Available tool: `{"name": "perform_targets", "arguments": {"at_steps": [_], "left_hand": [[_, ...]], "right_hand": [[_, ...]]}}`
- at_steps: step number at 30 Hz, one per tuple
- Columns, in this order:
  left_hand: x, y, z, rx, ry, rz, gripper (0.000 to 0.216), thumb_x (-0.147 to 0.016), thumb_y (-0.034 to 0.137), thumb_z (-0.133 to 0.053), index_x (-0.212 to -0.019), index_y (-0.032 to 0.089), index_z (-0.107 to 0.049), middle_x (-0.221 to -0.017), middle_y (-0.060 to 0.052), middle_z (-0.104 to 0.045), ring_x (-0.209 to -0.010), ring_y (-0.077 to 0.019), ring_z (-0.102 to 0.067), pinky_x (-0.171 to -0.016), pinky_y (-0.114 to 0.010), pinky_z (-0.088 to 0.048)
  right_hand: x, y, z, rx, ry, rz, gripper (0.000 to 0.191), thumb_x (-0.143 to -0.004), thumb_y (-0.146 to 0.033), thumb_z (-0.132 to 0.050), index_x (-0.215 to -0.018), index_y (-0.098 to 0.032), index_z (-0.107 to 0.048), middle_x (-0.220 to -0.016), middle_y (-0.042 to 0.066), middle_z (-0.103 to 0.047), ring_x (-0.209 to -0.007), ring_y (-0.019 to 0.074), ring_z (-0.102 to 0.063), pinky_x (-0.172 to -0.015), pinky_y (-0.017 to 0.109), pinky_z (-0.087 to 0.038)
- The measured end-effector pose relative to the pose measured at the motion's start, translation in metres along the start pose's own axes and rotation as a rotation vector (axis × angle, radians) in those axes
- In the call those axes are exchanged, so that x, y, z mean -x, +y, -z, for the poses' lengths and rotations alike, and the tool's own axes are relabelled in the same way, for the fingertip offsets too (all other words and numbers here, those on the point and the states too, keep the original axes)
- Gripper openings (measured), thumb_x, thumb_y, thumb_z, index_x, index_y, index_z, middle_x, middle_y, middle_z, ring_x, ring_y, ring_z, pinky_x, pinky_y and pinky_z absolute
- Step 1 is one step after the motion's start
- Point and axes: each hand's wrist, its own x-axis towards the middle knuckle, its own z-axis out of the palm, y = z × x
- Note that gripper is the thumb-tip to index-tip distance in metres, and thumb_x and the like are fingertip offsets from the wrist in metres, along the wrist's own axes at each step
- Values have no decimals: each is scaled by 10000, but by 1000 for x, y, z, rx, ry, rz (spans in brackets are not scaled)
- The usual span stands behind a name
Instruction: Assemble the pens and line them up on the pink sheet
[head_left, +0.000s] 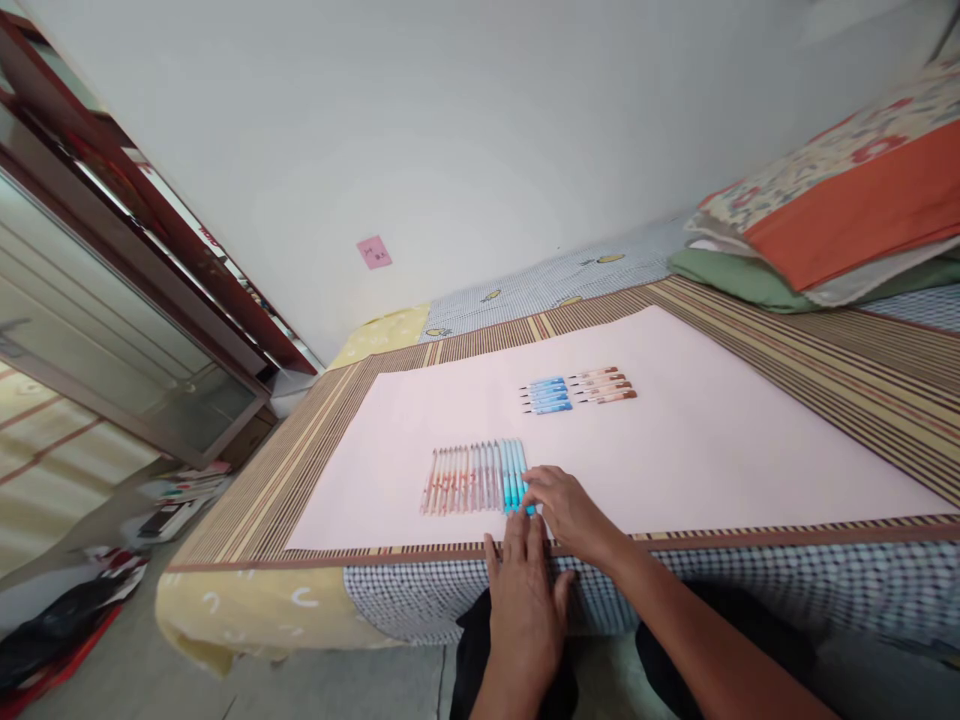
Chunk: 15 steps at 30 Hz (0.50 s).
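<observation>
A row of slim pens lies side by side on a pale pink sheet [360, 470]. Its left part is pale pens with reddish markings [454, 480], and at its right end are several turquoise pens [513, 475]. My left hand [523, 590] lies stretched out at the sheet's front edge, fingertips against the lower ends of the turquoise pens. From the right, my right hand [568, 508] reaches in with bent fingers closed at the outermost turquoise pen, partly covering it. Farther back lie a group of blue pens [547, 395] and a group of brown-and-beige pens [606, 385].
The sheet rests on a striped mat [247, 500] over a bed with a checked cloth [420, 600]. Folded bedding [862, 200] is piled at the back right. A pink note [374, 252] is on the wall. A glass-fronted cabinet [127, 310] stands left.
</observation>
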Motion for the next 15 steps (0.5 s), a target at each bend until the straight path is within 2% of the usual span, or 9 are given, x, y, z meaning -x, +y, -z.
{"name": "perform_targets", "arguments": {"at_steps": [8, 15], "left_hand": [[0, 0, 1, 9, -21, 0, 629, -894, 234, -506, -1501, 203, -343, -1544, -117, -423, -1451, -296, -331, -1164, -628, -249], [0, 0, 1, 18, -25, 6, 621, -882, 209, -515, -1484, 208, -363, -1565, -109, -390, -1458, -292, -319, -1165, -632, -251]], "right_hand": [[0, -2, 1, 32, -5, -23, 379, -776, -4, -446, -1001, -183, -693, -1261, 119, -607, -1219, 243, -500, -1011, 433, -401], [-1, -3, -5, 57, 10, -43, 315, -806, -27, -463, -934, -192, -699, -1294, 120, -590, -1250, 257, -477, -1028, 453, -388]]}}
